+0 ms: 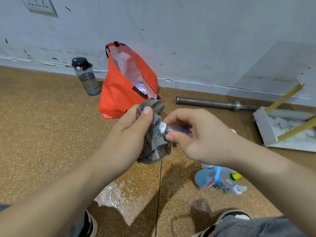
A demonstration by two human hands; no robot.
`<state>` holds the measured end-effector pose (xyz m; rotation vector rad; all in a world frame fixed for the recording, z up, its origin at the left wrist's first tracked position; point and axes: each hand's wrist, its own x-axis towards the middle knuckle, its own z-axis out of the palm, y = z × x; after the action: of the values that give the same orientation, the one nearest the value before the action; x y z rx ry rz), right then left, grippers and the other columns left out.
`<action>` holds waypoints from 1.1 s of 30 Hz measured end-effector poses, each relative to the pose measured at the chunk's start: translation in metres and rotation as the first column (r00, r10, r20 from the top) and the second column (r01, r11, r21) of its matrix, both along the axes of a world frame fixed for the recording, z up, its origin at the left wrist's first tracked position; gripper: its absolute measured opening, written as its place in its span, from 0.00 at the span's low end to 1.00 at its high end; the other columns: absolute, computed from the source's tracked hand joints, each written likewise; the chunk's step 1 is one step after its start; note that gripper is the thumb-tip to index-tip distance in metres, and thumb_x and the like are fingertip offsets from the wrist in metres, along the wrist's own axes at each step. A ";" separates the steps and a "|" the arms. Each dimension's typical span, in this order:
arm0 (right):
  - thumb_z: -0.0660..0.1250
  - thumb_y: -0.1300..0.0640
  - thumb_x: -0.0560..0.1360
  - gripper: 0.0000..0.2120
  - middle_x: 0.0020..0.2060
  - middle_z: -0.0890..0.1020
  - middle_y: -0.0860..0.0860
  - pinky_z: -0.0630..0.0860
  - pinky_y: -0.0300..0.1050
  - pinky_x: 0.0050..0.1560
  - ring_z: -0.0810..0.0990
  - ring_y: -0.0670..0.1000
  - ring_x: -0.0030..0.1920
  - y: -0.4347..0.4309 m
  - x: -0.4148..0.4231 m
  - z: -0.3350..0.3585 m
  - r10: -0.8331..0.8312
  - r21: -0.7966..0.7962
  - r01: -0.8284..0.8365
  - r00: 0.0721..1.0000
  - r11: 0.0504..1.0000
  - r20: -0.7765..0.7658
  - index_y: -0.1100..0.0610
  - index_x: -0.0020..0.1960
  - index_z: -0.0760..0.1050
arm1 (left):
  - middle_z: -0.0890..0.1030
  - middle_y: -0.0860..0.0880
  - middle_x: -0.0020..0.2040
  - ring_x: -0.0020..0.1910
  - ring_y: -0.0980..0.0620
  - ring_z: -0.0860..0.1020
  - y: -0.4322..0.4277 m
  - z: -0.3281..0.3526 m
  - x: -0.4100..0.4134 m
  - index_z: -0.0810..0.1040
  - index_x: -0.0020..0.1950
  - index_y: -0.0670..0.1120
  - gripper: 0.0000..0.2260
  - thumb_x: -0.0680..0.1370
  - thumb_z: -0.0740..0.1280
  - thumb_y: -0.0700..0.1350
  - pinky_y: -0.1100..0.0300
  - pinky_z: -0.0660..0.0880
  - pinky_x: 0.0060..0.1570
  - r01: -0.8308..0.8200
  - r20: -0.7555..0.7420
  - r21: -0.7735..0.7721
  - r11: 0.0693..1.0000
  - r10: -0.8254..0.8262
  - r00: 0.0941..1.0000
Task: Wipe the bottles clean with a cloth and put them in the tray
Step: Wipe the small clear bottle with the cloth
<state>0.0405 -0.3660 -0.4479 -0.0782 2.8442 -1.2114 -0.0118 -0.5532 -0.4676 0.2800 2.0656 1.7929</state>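
Right, mid-wipe. Left hand (135, 127) grips the grey cloth (153, 142), bunched up, with the thumb clamped over the top fold. Right hand (196, 134) pinches a small clear bottle (171, 130) by its body, thumb under and fingers over. The white cap end points into the cloth and touches it. Both are held in the air at frame centre, above the floor (42, 134).

Handling call:
- The bottle looks like thin plastic: light and smooth, probably slippery if the cloth is damp.
- A fingertip pinch should carry it; no full wrap needed.
- Best hold is mid-body on the label, which leaves cap and shoulder free for the cloth. Then swap ends to wipe the rest.
- Squeeze lightly, since the wall may dent.
- The cloth is soft and limp. It conforms round the cap, but needs bunching or it flops.

Tray (264, 127) sits on the floor at the right edge of the frame, with white walls, a marble-pattern base and gold bars across it. No bottle is visible in the part that shows. More bottles (225, 181) lie piled at lower right, one with a yellow cap.

Orange bag (123, 93) stands open at upper centre against the wall. Water bottle (86, 76) is just left of it. Steel bar (208, 103) runs along the wall toward the tray.
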 end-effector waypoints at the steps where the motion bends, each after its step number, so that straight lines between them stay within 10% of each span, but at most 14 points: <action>1: 0.74 0.57 0.76 0.06 0.37 0.81 0.43 0.70 0.36 0.37 0.76 0.42 0.35 0.002 -0.001 0.000 -0.006 -0.001 0.006 1.000 1.000 0.013 0.49 0.51 0.81 | 0.86 0.47 0.55 0.57 0.45 0.84 0.002 0.000 -0.001 0.81 0.61 0.49 0.14 0.86 0.60 0.55 0.42 0.78 0.62 -0.017 0.132 0.085 0.996 0.005 0.991; 5: 0.74 0.57 0.76 0.06 0.40 0.82 0.42 0.69 0.31 0.38 0.77 0.39 0.37 0.007 -0.001 0.003 -0.025 0.025 0.024 1.000 0.999 0.017 0.49 0.52 0.82 | 0.82 0.39 0.65 0.66 0.38 0.80 0.002 0.009 -0.003 0.77 0.72 0.43 0.23 0.86 0.54 0.54 0.39 0.76 0.66 -0.107 0.543 0.451 0.886 -0.177 0.821; 10: 0.71 0.53 0.73 0.09 0.43 0.82 0.44 0.76 0.50 0.48 0.78 0.47 0.46 0.005 0.002 0.005 0.019 0.142 -0.003 0.993 0.990 -0.113 0.48 0.53 0.81 | 0.76 0.36 0.71 0.68 0.36 0.76 -0.005 0.007 -0.002 0.74 0.74 0.39 0.26 0.84 0.54 0.54 0.36 0.67 0.74 -0.107 0.578 0.615 0.782 -0.354 0.735; 20: 0.67 0.53 0.72 0.10 0.41 0.76 0.45 0.74 0.53 0.47 0.73 0.52 0.46 -0.005 0.007 0.006 0.064 0.339 0.023 0.968 0.940 -0.242 0.53 0.52 0.80 | 0.88 0.47 0.53 0.59 0.44 0.84 0.008 -0.011 0.010 0.85 0.57 0.50 0.21 0.84 0.56 0.60 0.43 0.76 0.64 -0.055 0.287 0.177 0.983 0.002 0.958; 23: 0.70 0.55 0.71 0.06 0.38 0.78 0.44 0.74 0.49 0.43 0.75 0.48 0.42 -0.009 0.009 0.003 -0.001 0.209 0.033 0.988 0.977 -0.155 0.49 0.49 0.81 | 0.85 0.55 0.51 0.52 0.56 0.83 0.003 -0.010 0.016 0.78 0.60 0.58 0.15 0.85 0.55 0.60 0.52 0.77 0.55 0.059 -0.107 0.009 0.998 -0.058 0.993; 26: 0.75 0.62 0.74 0.06 0.33 0.82 0.46 0.76 0.44 0.37 0.77 0.44 0.34 -0.012 0.007 0.002 -0.084 -0.104 0.085 0.996 0.991 0.021 0.52 0.45 0.82 | 0.84 0.55 0.52 0.52 0.58 0.82 0.003 -0.008 0.014 0.75 0.63 0.59 0.13 0.86 0.54 0.57 0.57 0.77 0.55 0.133 -0.195 0.001 0.991 -0.131 0.972; 29: 0.74 0.63 0.76 0.02 0.34 0.80 0.57 0.72 0.40 0.30 0.74 0.51 0.32 -0.013 0.003 0.004 -0.159 -0.356 0.219 0.968 0.908 0.192 0.58 0.48 0.84 | 0.87 0.54 0.54 0.59 0.52 0.83 0.007 -0.003 0.003 0.81 0.61 0.55 0.15 0.86 0.57 0.58 0.45 0.76 0.66 -0.076 0.061 0.136 0.988 0.068 0.996; 33: 0.74 0.62 0.77 0.03 0.44 0.86 0.62 0.78 0.46 0.44 0.81 0.53 0.40 -0.007 -0.002 0.004 -0.233 -0.492 0.388 0.908 0.779 0.348 0.59 0.50 0.84 | 0.88 0.42 0.52 0.51 0.42 0.86 0.002 0.007 -0.008 0.86 0.55 0.46 0.22 0.84 0.55 0.57 0.40 0.78 0.62 -0.312 0.404 0.236 0.920 0.199 0.893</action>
<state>0.0384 -0.3734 -0.4441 0.5255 2.2402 -1.9131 -0.0200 -0.5510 -0.4605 -0.2594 1.6240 2.1200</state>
